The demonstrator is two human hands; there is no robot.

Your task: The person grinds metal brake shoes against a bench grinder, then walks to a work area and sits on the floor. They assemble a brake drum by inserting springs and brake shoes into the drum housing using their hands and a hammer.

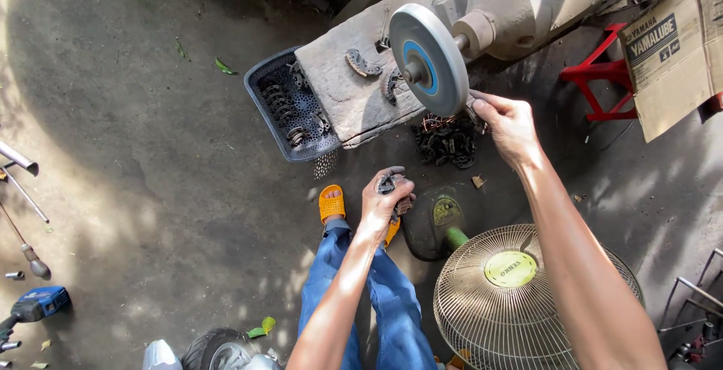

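**Grinding small curved parts at the bench wheel**

Nearest, both forearms reach out. Left hand (pixel 385 203), closed around several dark curved metal pieces (pixel 395 187), waits above the orange sandal (pixel 331 204). Right hand (pixel 510 123) pinches one small piece against the grinding wheel (pixel 429 59) rim; best kept light, fingertips clear, judging by the sparks below.

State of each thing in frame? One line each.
Right hand: holds a small part at the grinding wheel edge.
Left hand: closed on dark metal pieces.
Basket: holds curved metal parts.
Fan: lying face up on the ground.
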